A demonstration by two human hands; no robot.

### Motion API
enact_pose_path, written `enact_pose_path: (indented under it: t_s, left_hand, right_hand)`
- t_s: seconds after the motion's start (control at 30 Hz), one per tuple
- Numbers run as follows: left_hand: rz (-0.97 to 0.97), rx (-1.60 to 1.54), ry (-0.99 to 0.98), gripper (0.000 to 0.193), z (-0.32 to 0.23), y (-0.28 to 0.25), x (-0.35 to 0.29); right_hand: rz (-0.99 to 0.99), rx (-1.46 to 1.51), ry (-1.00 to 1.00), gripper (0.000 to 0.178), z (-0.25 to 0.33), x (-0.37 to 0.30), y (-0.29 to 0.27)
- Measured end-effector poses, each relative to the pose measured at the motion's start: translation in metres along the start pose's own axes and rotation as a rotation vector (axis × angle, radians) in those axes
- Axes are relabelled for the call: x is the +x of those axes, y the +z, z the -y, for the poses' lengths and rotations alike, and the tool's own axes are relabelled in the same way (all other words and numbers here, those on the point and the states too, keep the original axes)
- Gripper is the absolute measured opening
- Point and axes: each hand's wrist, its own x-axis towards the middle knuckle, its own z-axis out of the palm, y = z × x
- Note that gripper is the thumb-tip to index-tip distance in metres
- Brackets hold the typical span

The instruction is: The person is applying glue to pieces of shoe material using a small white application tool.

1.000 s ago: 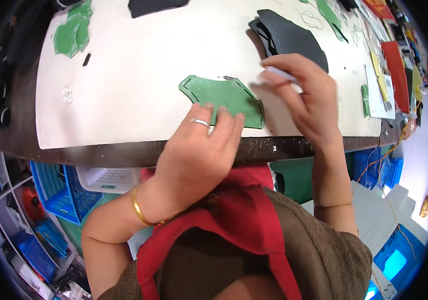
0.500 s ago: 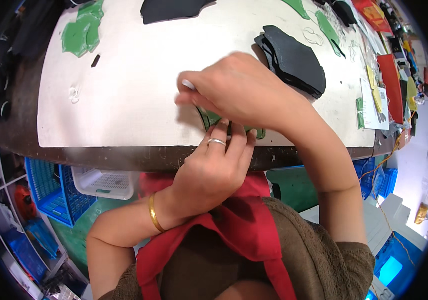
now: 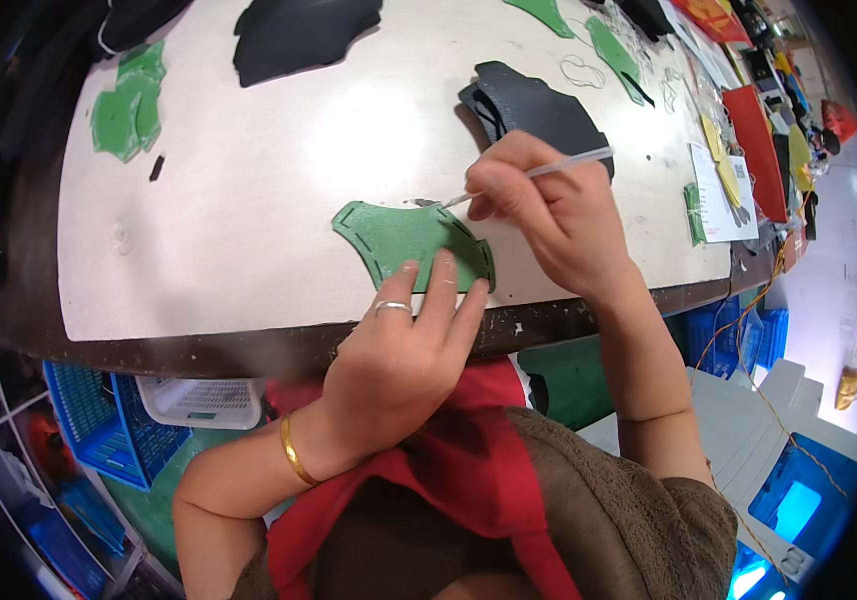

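Observation:
A green template (image 3: pixel 403 235) with narrow slots along its edges lies near the front edge of the white board. My left hand (image 3: pixel 413 335) presses its lower part down with the fingers spread out. A slim white marking pen (image 3: pixel 573 161) is pinched in my right hand (image 3: pixel 558 210), its tip at the template's upper right edge. Dark material shows as a thin rim at the template's right side; how much lies beneath is hidden. Just beyond my right hand sits a stack of black cut pieces (image 3: pixel 538 108).
The white board (image 3: pixel 218 240) covers the dark table (image 3: pixel 198 350). More green templates (image 3: pixel 130 112) lie at the far left, beside a black piece (image 3: pixel 303 38) at the back. Papers (image 3: pixel 723 205) and a red folder (image 3: pixel 754 150) are at the right. Blue baskets (image 3: pixel 113 420) stand below on the left.
My right hand has swung right and toward me, bringing the pen tip to the template's upper right edge and uncovering the template. My left hand still holds it down. The whole view has shifted slightly.

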Motion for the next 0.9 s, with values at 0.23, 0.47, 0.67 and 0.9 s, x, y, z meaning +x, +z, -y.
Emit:
enact_pose_path:
  t_s: [0.23,0.47,0.67,0.9]
  left_hand:
    - [-0.035,0.056,-0.058,0.034,-0.003,0.007,0.000]
    - [-0.011,0.158,-0.018,0.037,-0.001,0.007,0.002]
    - [0.005,0.176,-0.004,0.038,-0.003,0.005,0.002]
    - [-0.001,0.187,0.023,0.037,-0.002,0.007,0.001]
  right_hand:
    - [0.055,-0.545,-0.153,0.018,0.009,-0.029,-0.003]
    - [-0.177,0.315,0.354,0.037,0.012,-0.048,-0.008]
    - [-0.069,0.327,0.501,0.029,0.014,-0.049,-0.010]
    - [0.065,-0.254,-0.167,0.015,-0.012,-0.031,-0.004]
